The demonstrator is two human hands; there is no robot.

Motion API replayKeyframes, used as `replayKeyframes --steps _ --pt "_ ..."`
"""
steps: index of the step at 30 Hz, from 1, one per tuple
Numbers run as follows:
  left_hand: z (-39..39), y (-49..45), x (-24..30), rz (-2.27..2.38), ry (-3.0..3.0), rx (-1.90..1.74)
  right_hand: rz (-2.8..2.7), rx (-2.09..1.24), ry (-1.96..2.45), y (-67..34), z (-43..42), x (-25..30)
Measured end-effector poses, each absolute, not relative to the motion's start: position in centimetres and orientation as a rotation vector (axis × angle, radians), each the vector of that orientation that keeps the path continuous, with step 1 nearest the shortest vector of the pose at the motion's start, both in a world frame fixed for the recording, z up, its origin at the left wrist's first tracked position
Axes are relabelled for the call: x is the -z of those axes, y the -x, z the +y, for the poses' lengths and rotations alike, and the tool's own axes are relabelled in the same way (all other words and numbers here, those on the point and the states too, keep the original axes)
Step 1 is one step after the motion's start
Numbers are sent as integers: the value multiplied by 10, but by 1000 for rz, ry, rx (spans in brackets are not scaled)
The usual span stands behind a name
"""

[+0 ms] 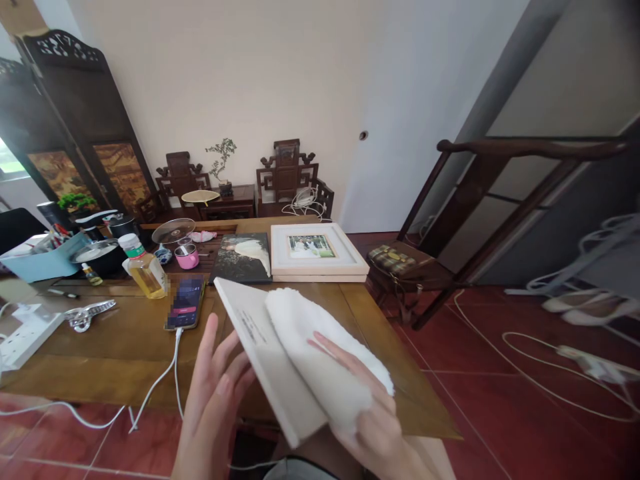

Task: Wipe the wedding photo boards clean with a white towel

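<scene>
Left hand [220, 380] has its fingers spread at the left edge of 1 pale panel [273, 360]; I cannot tell whether they grip it. Held up aslant over the near side of 1 wooden table [370, 320], the panel has its long visible edge running from upper left down to lower right, its printed face turned rightward, the small dark lettering too blurred to read. Against that face lies 1 white cloth [323, 380], clamped in the right hand [375, 427]. Behind them stand 1 bottle [143, 267], its label unreadable, 1 phone [186, 303], 1 dark picture [245, 257] and 1 framed photo [320, 250].
</scene>
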State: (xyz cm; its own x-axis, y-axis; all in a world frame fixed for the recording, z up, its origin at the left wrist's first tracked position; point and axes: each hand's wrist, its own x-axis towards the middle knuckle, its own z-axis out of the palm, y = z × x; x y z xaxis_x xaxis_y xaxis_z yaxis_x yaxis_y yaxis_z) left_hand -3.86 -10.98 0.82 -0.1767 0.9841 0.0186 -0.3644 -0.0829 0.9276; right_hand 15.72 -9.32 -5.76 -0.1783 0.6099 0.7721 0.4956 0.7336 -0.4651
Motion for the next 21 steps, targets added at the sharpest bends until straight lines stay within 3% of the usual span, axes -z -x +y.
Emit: replayKeyframes --steps 4,7,14,18,21 --pt "-93 50 19 1066 -982 -1526 -1299 -352 1134 -160 -86 54" --pt "-86 55 48 1246 -806 -1485 -855 -756 1139 -156 -75 35" --pt "-108 52 68 815 -548 -1295 -594 -1430 964 -155 -56 27" --pt "-117 49 64 893 -461 -1296 -632 -1551 978 -156 -56 33" --pt "-116 51 63 902 -436 -1340 -610 -1414 1013 -164 -52 32"
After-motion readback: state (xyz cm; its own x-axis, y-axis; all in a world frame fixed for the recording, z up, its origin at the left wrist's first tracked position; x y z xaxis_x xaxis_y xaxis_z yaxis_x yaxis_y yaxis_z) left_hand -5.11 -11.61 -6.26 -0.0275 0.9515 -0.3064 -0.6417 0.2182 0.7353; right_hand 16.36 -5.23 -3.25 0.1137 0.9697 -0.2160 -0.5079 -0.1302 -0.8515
